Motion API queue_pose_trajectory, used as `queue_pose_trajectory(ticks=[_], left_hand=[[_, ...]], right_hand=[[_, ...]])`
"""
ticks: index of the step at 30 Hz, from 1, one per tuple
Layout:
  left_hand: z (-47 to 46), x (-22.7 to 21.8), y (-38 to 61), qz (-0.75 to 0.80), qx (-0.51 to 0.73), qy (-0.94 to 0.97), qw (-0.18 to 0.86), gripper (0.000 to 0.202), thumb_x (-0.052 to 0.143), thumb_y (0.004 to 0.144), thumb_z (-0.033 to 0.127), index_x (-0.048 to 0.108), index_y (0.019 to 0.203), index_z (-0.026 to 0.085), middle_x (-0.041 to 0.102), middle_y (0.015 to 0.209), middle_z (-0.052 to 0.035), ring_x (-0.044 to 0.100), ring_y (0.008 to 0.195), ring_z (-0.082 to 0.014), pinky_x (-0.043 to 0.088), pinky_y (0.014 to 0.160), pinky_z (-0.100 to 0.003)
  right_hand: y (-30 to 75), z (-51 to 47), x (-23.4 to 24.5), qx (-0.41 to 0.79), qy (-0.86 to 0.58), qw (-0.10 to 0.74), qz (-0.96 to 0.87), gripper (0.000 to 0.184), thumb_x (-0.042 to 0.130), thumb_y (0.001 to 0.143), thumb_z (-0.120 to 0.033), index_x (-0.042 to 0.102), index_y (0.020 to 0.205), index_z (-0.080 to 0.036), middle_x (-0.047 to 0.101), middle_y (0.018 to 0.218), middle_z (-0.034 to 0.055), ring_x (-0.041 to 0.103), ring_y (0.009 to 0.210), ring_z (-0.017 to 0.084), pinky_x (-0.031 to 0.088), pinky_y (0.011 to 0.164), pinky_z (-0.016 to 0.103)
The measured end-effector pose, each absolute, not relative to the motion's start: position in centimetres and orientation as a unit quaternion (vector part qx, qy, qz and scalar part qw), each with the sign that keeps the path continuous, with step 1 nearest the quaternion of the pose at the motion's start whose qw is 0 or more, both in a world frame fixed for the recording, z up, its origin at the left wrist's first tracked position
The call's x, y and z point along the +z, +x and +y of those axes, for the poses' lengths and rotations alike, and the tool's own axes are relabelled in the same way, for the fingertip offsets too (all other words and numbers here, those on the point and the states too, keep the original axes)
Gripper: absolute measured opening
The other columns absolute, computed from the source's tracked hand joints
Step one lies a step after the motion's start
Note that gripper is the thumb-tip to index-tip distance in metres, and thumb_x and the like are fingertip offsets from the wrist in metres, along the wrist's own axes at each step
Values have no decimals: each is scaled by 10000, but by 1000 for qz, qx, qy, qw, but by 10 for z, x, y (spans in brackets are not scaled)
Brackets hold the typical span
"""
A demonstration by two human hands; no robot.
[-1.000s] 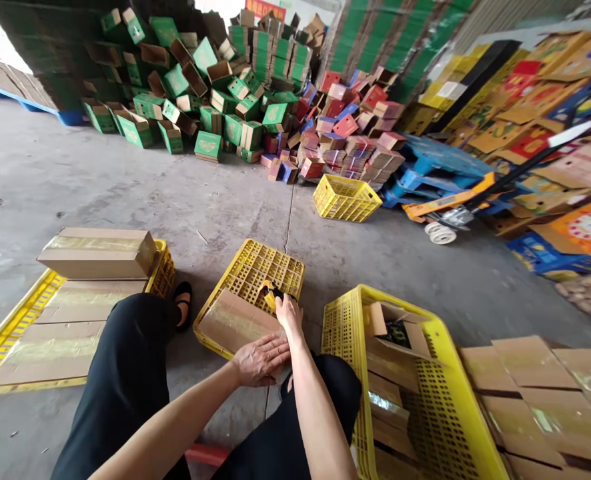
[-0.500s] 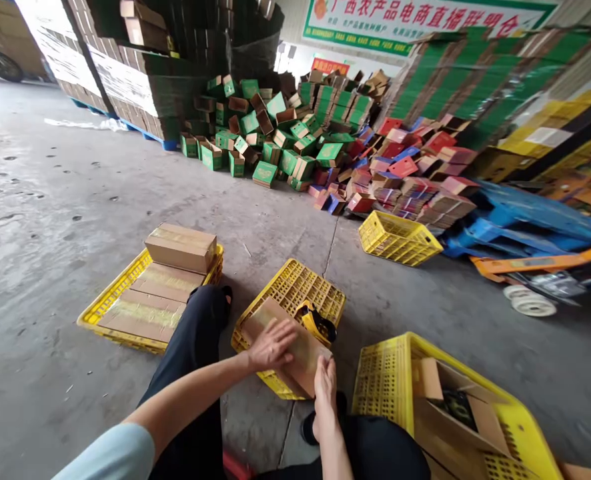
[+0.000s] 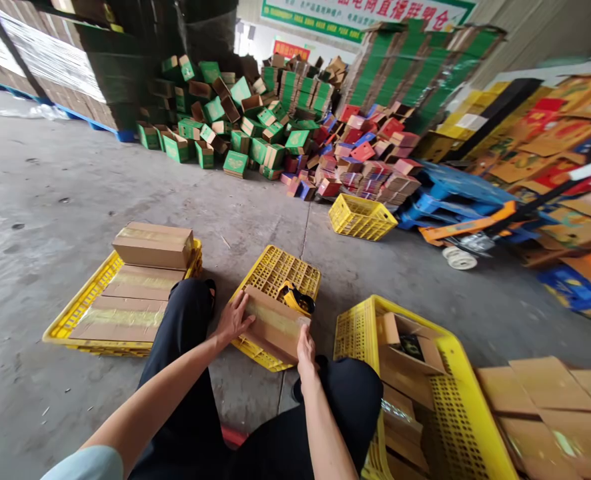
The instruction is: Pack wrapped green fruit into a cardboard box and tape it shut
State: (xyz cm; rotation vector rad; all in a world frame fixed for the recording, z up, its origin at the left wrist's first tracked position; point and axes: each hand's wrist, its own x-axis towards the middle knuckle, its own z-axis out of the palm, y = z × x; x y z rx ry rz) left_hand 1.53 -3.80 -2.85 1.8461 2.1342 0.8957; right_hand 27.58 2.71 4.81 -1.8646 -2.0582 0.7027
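A long cardboard box [image 3: 274, 323] with clear yellowish tape along its top lies on an upturned yellow crate [image 3: 270, 267] between my knees. My left hand [image 3: 233, 319] presses against its left end, fingers bent over the edge. Against the right end lies my right hand [image 3: 305, 350], fingers together along the side. The two hands hold the box between them. Just behind it on the crate sits a yellow and black tape dispenser [image 3: 297, 298].
To my left, a yellow crate [image 3: 60, 317] holds taped boxes, one box [image 3: 153, 245] stacked higher. On the right, another yellow crate [image 3: 450, 400] contains an open box [image 3: 413, 343] with dark contents. Further boxes [image 3: 550, 400], a pallet jack [image 3: 470, 233] and a carton pile [image 3: 245, 127] surround the area.
My left hand has moved from the box's top to its left end. The right hand stays at the right end. The view has turned right, bringing more boxes into sight.
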Motion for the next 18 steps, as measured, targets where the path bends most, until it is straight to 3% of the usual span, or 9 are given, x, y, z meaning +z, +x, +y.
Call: queue_pose_trajectory(ticks=[4,6,9,14,18], left_hand=[[-49,-32,22,719,305,620,66,714,479,1054,538,425,1634,125,357,1725,-226,503,1483,-413,478,1160,-554],[-54,-33,28,720,303,623,34,673,428,1078,524,435,1634,143,350,1735,-205,421,1547,-409,436,1193,-567],[-61,-30,42,700,285,654,-7,600,383,1108,475,475,1622,179,394,1724,-165,335,1605,-371,330,1263,-568],[-72,-26,66,624,256,738,-3,604,443,1091,549,492,1630,281,414,1724,-95,320,1614,-369,243,1298,-553],[-71,-26,73,588,249,769,8,678,500,1054,621,460,1649,299,426,1718,-100,349,1598,-373,214,1298,-559]], right_hand=[[268,22,52,226,-702,120,-664,803,107,1117,-541,473,1613,-26,636,1499,262,632,1386,363,491,1159,460],[260,14,52,197,-714,121,-661,787,206,1122,-541,370,1654,15,455,1648,292,427,1558,401,355,1267,512],[250,-5,49,122,-641,92,-752,706,263,1137,-484,348,1678,-39,223,1773,220,157,1664,385,211,1322,562],[244,-28,44,108,-571,-17,-814,679,382,1120,-460,314,1712,-136,197,1784,171,170,1660,385,179,1324,602],[243,-26,39,103,-556,-27,-824,616,383,1114,-441,369,1700,-253,229,1786,122,194,1656,380,215,1303,628]])
